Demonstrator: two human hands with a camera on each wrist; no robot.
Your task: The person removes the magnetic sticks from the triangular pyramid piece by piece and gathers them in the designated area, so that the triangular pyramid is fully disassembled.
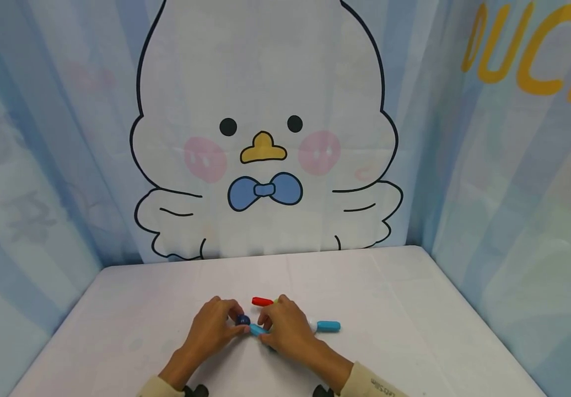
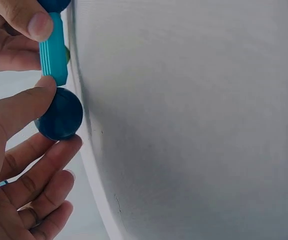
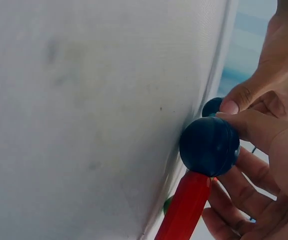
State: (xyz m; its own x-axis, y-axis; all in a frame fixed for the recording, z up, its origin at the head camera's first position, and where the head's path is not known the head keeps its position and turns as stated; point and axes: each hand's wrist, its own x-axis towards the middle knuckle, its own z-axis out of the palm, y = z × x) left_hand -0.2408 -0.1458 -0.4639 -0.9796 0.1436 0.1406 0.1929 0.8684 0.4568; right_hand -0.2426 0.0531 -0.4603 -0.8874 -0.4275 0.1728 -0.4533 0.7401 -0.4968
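Observation:
Near the table's front middle, my left hand [image 1: 214,325] pinches a dark blue ball [image 2: 59,114] between thumb and fingers. Its thumb tip also touches the end of a ribbed light blue toy rod [image 2: 53,50]. My right hand [image 1: 290,328] grips that rod near its other end, beside a second dark blue ball [image 3: 210,146]. A red rod [image 3: 186,207] joins this second ball in the right wrist view. The light blue rod runs between the two balls. My right hand hides part of the joined pieces in the head view.
Past my right hand, another light blue rod [image 1: 328,326] joins a white ball [image 1: 312,325]. A red rod end [image 1: 262,301] shows behind the hands, with a yellow-green bit beside it. The white table [image 1: 404,336] meets curtains at the back and sides.

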